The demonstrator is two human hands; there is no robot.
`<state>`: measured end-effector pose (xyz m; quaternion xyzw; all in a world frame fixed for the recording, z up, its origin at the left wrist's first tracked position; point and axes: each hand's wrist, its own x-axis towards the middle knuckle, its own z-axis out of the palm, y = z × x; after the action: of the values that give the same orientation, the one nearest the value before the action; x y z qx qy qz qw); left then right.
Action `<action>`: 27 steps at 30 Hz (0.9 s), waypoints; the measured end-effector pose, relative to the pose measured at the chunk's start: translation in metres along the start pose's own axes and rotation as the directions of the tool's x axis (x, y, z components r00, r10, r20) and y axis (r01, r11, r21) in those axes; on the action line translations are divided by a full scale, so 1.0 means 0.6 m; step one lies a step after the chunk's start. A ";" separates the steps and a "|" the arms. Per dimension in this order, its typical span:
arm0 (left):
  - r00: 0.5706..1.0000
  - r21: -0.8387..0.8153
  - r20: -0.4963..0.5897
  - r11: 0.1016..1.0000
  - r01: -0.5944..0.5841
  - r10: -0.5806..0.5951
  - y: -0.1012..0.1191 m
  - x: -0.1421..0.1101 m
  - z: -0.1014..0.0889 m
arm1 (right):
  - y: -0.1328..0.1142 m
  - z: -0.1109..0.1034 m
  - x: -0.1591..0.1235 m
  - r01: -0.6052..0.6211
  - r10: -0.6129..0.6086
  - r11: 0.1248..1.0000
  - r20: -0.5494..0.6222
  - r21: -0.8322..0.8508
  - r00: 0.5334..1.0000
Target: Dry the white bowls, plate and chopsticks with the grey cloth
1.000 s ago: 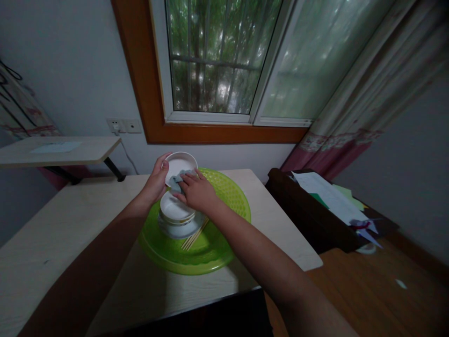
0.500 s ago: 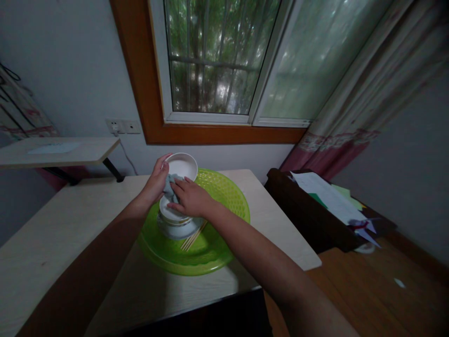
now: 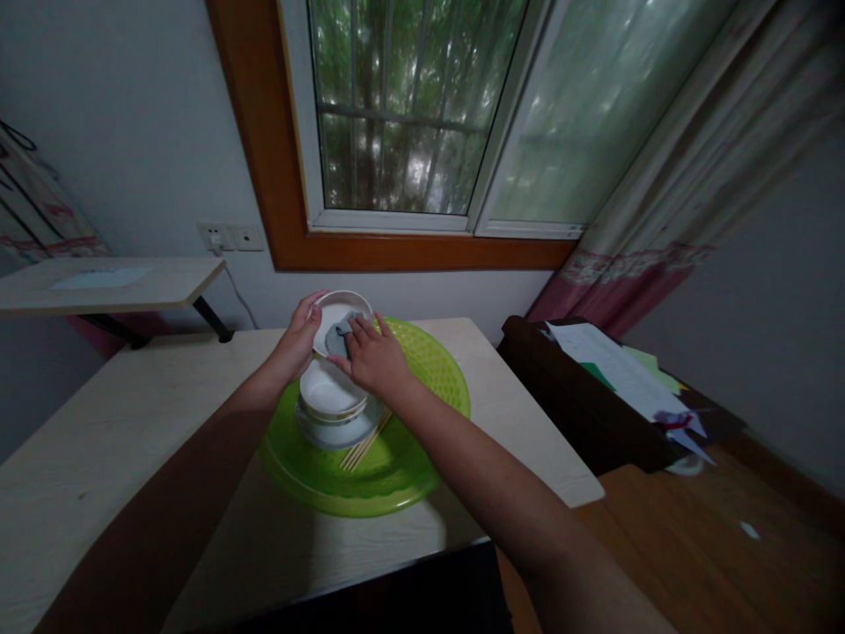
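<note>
My left hand (image 3: 299, 337) grips a white bowl (image 3: 334, 308) by its left rim, thumb toward the inside, with the bowl tilted so its hollow faces me. Inside that bowl my right hand (image 3: 377, 353) presses a grey-blue cloth (image 3: 339, 338) against the surface. Just below, a stack of white bowls (image 3: 328, 387) stands on a pale plate (image 3: 340, 433). Several wooden chopsticks (image 3: 362, 447) lie beside the plate. All of these are over or in a round, bright green plastic basket (image 3: 360, 507) with a perforated wall.
The basket rests on a light wooden table (image 3: 508, 414). A raised shelf (image 3: 151, 286) stands at the table's left, below a wall socket (image 3: 231, 237) with a cord. Papers (image 3: 617, 370) lie on a dark brown piece of furniture (image 3: 561, 401) at right. A window is behind.
My right hand has moved the cloth from the bowl's lower left edge up and right into its inside. My left hand keeps its hold on the bowl, nearly still.
</note>
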<state>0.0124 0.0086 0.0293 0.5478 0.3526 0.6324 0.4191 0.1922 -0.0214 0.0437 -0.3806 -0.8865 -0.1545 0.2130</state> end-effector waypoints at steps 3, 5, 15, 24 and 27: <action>0.998 -0.068 -0.008 0.996 0.063 -0.063 0.008 -0.004 0.006 | -0.003 -0.003 0.000 -0.033 0.033 0.999 -0.019 -0.005 0.999; 0.998 -0.083 -0.013 0.994 0.065 -0.066 0.012 -0.005 0.009 | -0.006 -0.003 0.000 -0.028 0.028 1.000 -0.023 -0.008 0.999; 0.998 0.012 -0.049 0.999 0.040 -0.039 0.004 -0.003 0.001 | -0.004 0.009 -0.006 0.256 -0.266 0.956 0.060 0.140 0.962; 0.987 -0.057 0.056 0.986 0.156 -0.153 0.009 -0.011 0.012 | -0.011 0.014 -0.009 0.176 -0.178 0.983 0.023 0.055 0.984; 0.986 -0.090 0.074 0.984 0.153 -0.147 0.008 -0.009 0.014 | -0.007 0.012 -0.006 0.078 -0.078 0.997 0.022 0.016 0.997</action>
<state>0.0204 0.0017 0.0326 0.5201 0.3479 0.5962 0.5030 0.1894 -0.0234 0.0353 -0.3459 -0.9041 -0.1518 0.1996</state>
